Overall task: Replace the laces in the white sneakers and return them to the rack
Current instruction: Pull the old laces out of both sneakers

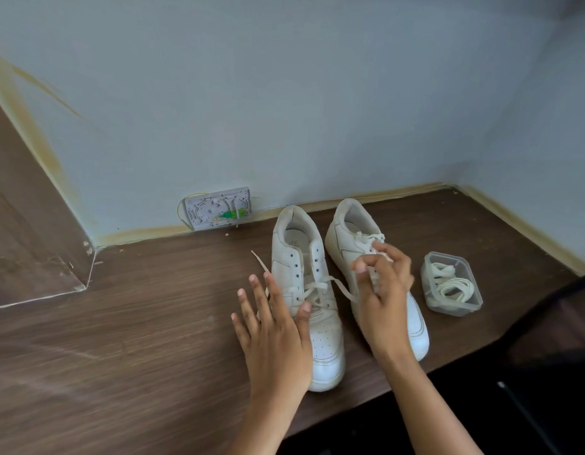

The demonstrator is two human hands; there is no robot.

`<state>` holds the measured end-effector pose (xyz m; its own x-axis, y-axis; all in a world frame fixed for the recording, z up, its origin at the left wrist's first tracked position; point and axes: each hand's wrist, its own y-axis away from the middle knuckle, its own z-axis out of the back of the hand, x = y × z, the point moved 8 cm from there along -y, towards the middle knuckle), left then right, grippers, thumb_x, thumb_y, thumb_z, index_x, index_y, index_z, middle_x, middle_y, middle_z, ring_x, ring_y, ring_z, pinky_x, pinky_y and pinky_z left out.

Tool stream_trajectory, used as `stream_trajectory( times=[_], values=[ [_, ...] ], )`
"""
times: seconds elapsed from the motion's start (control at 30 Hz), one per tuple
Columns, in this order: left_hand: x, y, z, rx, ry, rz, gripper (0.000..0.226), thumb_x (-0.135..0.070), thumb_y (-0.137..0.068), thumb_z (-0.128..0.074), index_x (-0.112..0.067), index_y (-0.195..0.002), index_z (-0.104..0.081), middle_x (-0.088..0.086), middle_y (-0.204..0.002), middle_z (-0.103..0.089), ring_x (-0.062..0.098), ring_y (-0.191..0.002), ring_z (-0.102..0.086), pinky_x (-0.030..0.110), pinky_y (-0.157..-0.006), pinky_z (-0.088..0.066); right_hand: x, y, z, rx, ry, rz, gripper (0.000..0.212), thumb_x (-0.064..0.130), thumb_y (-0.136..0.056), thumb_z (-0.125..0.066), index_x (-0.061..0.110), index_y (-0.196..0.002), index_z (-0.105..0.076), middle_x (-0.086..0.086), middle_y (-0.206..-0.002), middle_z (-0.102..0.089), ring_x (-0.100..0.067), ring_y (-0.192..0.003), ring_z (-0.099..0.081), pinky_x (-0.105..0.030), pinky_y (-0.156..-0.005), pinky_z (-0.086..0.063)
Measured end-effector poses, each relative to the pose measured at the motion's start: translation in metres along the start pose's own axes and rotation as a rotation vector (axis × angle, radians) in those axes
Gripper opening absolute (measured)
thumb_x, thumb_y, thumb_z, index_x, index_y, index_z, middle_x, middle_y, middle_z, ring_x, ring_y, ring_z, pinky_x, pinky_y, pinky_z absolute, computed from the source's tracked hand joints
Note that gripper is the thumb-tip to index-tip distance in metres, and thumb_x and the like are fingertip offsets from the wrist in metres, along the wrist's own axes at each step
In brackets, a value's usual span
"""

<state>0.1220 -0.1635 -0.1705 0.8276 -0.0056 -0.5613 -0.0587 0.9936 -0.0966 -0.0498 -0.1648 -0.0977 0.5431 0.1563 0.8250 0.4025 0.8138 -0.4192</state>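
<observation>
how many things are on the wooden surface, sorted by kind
white sneakers: 2, one on the left and one on the right
clear plastic tub holding spare laces: 1
grey wall box at the back edge: 1
total: 4

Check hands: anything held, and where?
Right hand fingers pinch the lace of the right sneaker near its upper eyelets. Left hand rests open against the left sneaker, gripping nothing.

My left hand (271, 326) is resting open against the left sneaker (312, 310), thumb touching its lace (320, 287). My right hand (383, 297) is pinching the right sneaker's (353, 238) lace beside a container (475, 293) of laces.
</observation>
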Motion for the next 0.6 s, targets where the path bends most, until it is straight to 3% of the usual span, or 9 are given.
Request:
stream_trajectory(
  times=[0.1, 0.2, 0.3, 0.43, 0.5, 0.6],
  values=[
    [0.002, 0.000, 0.000, 0.004, 0.009, 0.024, 0.084, -0.070, -0.076, 0.018, -0.022, -0.143, 0.031, 0.001, -0.155, 0.030, 0.025, -0.147, 0.025, 0.044, -0.118, 0.011, 0.021, 0.001, 0.005, -0.004, 0.206, 0.205, 0.009, 0.027, -0.095, -0.063, 0.032, -0.097, -0.069, 0.009, -0.141, -0.037, -0.022, -0.124, -0.030, -0.041, -0.101, -0.035],
    [0.003, 0.000, -0.002, -0.026, 0.015, 0.016, 0.089, -0.075, -0.077, 0.017, -0.019, -0.146, 0.027, 0.003, -0.159, 0.022, 0.029, -0.150, 0.017, 0.046, -0.119, 0.007, 0.032, 0.015, -0.025, 0.182, 0.370, 0.354, 0.016, 0.038, -0.091, -0.066, 0.035, -0.106, -0.072, 0.005, -0.150, -0.033, -0.026, -0.131, -0.026, -0.042, -0.103, -0.030],
    [0.004, 0.000, -0.003, -0.033, 0.007, 0.015, 0.089, -0.075, -0.079, 0.013, -0.018, -0.147, 0.024, 0.007, -0.163, 0.014, 0.030, -0.150, 0.012, 0.046, -0.119, 0.004, 0.028, 0.024, -0.044, 0.216, 0.536, 0.361, 0.015, 0.027, -0.083, -0.074, 0.028, -0.098, -0.072, -0.001, -0.147, -0.038, -0.032, -0.133, -0.029, -0.050, -0.103, -0.031],
    [0.002, -0.001, -0.003, -0.045, -0.008, 0.020, 0.087, -0.069, -0.083, 0.007, -0.015, -0.150, 0.016, 0.009, -0.164, 0.009, 0.032, -0.151, 0.007, 0.048, -0.120, -0.001, 0.034, 0.023, -0.044, 0.168, 0.503, 0.402, 0.014, 0.013, -0.075, -0.077, 0.023, -0.082, -0.070, -0.001, -0.140, -0.043, -0.030, -0.129, -0.031, -0.047, -0.100, -0.028],
    [0.002, 0.000, -0.003, -0.041, -0.011, 0.018, 0.089, -0.070, -0.083, 0.008, -0.014, -0.152, 0.014, 0.009, -0.164, 0.010, 0.032, -0.151, 0.007, 0.048, -0.120, -0.001, 0.030, 0.019, -0.030, 0.040, 0.357, 0.330, 0.017, 0.009, -0.079, -0.074, 0.024, -0.084, -0.068, 0.004, -0.135, -0.046, -0.022, -0.123, -0.031, -0.045, -0.097, -0.034],
    [0.004, 0.000, -0.003, -0.023, 0.006, 0.029, 0.086, -0.071, -0.079, 0.013, -0.018, -0.147, 0.025, 0.006, -0.162, 0.018, 0.029, -0.150, 0.016, 0.045, -0.119, 0.007, 0.005, 0.014, -0.006, -0.155, 0.144, 0.073, 0.020, 0.006, -0.089, -0.067, 0.025, -0.089, -0.064, 0.013, -0.130, -0.038, -0.015, -0.111, -0.031, -0.050, -0.092, -0.041]
  ],
)
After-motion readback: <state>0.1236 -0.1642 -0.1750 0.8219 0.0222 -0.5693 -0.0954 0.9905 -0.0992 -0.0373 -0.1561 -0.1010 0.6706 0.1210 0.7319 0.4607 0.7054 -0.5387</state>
